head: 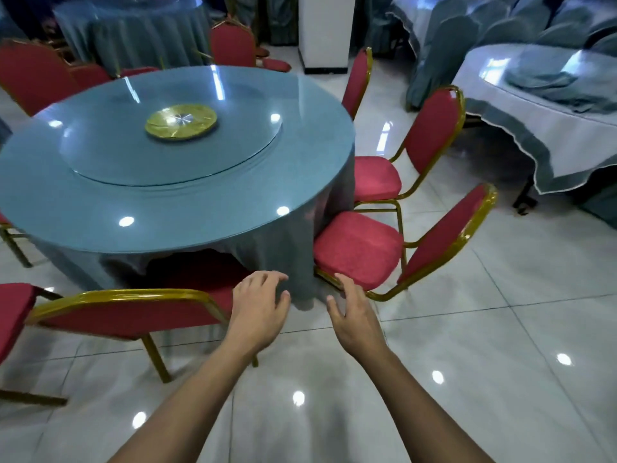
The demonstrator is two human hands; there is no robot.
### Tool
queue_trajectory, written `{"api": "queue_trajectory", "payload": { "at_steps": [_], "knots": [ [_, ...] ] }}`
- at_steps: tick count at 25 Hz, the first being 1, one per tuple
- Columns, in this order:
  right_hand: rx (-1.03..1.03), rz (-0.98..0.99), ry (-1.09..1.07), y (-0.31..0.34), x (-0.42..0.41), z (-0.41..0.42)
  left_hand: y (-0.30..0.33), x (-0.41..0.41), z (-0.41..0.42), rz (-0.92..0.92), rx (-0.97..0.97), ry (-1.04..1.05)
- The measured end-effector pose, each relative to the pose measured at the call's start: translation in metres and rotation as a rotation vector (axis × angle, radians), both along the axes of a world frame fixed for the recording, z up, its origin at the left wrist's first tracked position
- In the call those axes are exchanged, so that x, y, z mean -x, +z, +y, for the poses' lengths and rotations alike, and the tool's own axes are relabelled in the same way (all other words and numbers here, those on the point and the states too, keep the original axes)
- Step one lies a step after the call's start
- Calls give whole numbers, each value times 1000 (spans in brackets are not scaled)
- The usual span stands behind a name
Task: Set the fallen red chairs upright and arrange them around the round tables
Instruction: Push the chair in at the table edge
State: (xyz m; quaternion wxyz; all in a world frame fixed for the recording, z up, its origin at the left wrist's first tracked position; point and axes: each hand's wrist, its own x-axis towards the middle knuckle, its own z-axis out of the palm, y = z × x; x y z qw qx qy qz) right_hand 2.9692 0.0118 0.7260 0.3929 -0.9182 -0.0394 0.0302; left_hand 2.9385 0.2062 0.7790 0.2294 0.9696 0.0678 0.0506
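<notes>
A round table (100,208) with a blue cloth and a glass turntable fills the left middle. Red chairs with gold frames stand upright around it: one right in front of me (127,314) with its seat tucked under the cloth, one at the right front (364,248), another behind that one (430,135), more at the far side. My left hand (258,304) hovers with relaxed fingers just right of the near chair's backrest corner. My right hand (350,314) is spread open near the front edge of the right chair's seat. Neither hand holds anything.
A second table (521,128) with a white and blue cloth stands at the right. A white pillar (325,31) rises at the back. Another red chair (13,315) shows at the left edge. Glossy floor tiles (500,345) stretch to my right and behind.
</notes>
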Motion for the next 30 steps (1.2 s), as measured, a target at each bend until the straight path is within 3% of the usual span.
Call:
{"api": "queue_trajectory", "payload": {
  "at_steps": [6,15,23,30],
  "knots": [
    [62,-116,-4,25,-33,-145,14,-41,-145,-67,80,-89],
    [172,-209,-122,29,-128,-299,9,-143,-290,-5,156,-212],
    [281,-122,-94,31,-240,-402,0,-273,-390,79,213,-222],
    [278,-65,-15,19,-340,-445,-26,-320,-441,229,312,-190]
  ]
}}
